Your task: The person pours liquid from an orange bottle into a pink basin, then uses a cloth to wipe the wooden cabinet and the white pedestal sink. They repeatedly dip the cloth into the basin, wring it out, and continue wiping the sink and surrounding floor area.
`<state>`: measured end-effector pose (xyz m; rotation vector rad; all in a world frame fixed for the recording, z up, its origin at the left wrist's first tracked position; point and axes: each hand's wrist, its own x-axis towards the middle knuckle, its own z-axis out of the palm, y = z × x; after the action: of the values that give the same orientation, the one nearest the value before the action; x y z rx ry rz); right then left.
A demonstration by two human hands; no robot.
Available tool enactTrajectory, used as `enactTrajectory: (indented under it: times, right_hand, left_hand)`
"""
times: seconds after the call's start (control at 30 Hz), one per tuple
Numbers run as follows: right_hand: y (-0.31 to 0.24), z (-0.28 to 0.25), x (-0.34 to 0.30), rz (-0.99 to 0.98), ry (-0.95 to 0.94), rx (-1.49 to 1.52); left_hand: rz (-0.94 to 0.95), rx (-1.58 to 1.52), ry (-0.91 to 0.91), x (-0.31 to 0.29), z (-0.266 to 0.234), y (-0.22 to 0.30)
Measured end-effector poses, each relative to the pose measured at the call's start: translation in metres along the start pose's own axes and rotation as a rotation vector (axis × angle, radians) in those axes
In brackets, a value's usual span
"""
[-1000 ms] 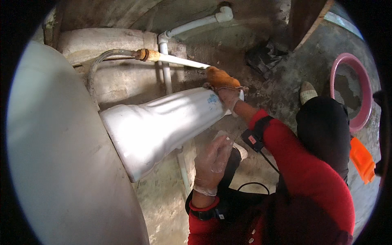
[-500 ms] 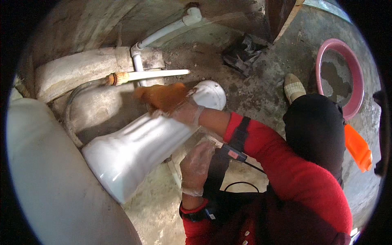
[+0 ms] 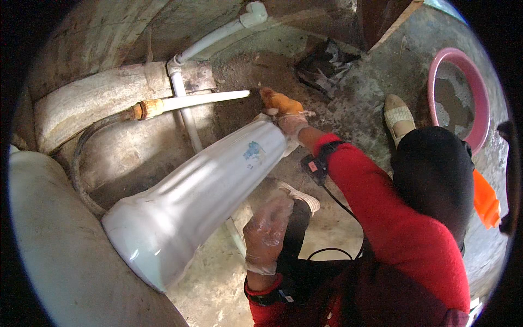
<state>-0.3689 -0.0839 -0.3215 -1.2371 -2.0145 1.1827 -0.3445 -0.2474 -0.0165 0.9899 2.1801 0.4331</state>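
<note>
A white ceramic basin pedestal (image 3: 201, 180) slants across the view, its wide end at the lower left and its narrower end towards the middle. A small blue mark shows on its side. My right hand (image 3: 293, 124), in a clear plastic glove, is closed on an orange cloth (image 3: 284, 103) at that narrower end. My left hand (image 3: 268, 231), also in a clear glove, rests by my bent knee, back upward. Its fingers lie loosely extended and hold nothing I can see. A shoe tip (image 3: 302, 197) shows just beyond it.
Beside the pedestal run a white pipe (image 3: 215, 41) and a flexible hose (image 3: 76, 163) with a white tube (image 3: 207, 100). A large rounded white surface (image 3: 54, 240) fills the left. Right are a pink basin (image 3: 479, 120) and an orange container (image 3: 486, 200). Black plastic (image 3: 327, 68) lies behind.
My right hand and the orange cloth have moved right, from over the pedestal's middle to its narrower end, uncovering the blue mark. My left hand stays about where it was.
</note>
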Motion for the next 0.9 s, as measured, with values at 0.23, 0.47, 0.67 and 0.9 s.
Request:
enactTrajectory:
  times: [0.23, 0.47, 0.67, 0.9]
  right_hand:
    - [0.014, 0.015, -0.058, 0.412, 0.005, 0.35]
    - [0.008, 0.024, -0.122, 0.6, -0.496, 0.008]
    - [0.016, 0.036, -0.08, 0.385, -0.416, -0.069]
    - [0.012, 0.026, 0.033, -0.141, -0.922, -0.492]
  left_hand:
    - [0.041, -0.131, 0.002, -0.002, 0.002, 0.005]
    - [0.154, -0.004, -0.023, -0.006, 0.007, 0.013]
    - [0.155, -0.022, -0.06, -0.005, 0.01, 0.012]
    - [0.211, 0.001, -0.024, -0.005, 0.009, -0.002]
